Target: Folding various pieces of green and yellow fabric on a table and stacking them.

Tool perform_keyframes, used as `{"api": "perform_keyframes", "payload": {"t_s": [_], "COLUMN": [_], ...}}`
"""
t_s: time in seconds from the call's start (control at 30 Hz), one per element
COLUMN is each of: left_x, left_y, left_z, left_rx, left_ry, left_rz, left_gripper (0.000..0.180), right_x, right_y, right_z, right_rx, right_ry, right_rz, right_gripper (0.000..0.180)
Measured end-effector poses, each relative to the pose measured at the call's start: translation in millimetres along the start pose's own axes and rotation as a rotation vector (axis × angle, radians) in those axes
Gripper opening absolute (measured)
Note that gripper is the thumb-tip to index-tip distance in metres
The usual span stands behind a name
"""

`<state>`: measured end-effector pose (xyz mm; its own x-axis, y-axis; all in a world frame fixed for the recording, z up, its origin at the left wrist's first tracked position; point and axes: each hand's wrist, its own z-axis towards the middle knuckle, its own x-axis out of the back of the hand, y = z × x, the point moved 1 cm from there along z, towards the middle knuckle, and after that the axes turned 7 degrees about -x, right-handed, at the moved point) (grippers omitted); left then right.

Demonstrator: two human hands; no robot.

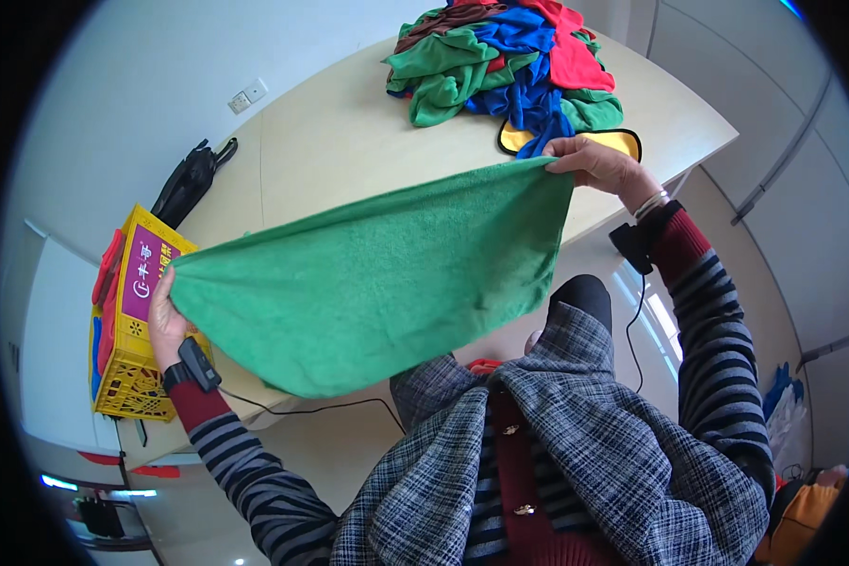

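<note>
A green towel (368, 274) is stretched wide between my two hands, above the near edge of the table and my lap. My left hand (166, 321) pinches its left corner, beside the yellow crate. At the upper right corner, my right hand (599, 168) grips the cloth between thumb and fingers, close to the pile of towels. The towel's top edge is pulled taut and slants up to the right; its lower edge hangs loose. That pile of crumpled towels (443, 71), in green, blue, red and brown, lies at the far side of the table.
On the pale table (321, 141), a yellow cloth with black edging (618, 141) shows under the pile. A yellow plastic crate (137, 373) with cloths in it stands at the left. Behind it lies a black folded umbrella-like item (191, 184). Cables run from both wrist devices.
</note>
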<state>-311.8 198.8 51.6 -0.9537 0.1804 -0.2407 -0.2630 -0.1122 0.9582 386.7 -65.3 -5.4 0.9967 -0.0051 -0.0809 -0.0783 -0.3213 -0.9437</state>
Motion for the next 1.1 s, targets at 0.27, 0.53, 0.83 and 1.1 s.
{"api": "perform_keyframes", "payload": {"t_s": [0.27, 0.53, 0.83, 1.1], "left_x": [15.7, -5.9, -91.1, -262.1], "left_y": [-66.5, -94.3, -95.7, -126.1], "left_z": [34.7, 46.2, 32.0, -81.9], "left_rx": [0.157, -0.006, -0.187, -0.3], "left_ry": [0.055, 0.053, 0.187, -0.168], "left_rz": [-0.117, -0.016, 0.233, 0.325], "left_gripper": [0.029, 0.02, 0.013, 0.01], "right_x": [24.9, 20.7, -46.2, -147.4], "right_y": [34.7, 45.7, 23.7, 21.1], "right_z": [61.4, 88.4, 70.3, 45.7], "right_rx": [-0.051, -0.093, -0.072, 0.074], "right_ry": [0.209, 0.419, 0.274, 0.001], "right_rz": [-0.092, -0.501, -0.011, -0.033], "right_gripper": [0.007, 0.019, 0.022, 0.016]}}
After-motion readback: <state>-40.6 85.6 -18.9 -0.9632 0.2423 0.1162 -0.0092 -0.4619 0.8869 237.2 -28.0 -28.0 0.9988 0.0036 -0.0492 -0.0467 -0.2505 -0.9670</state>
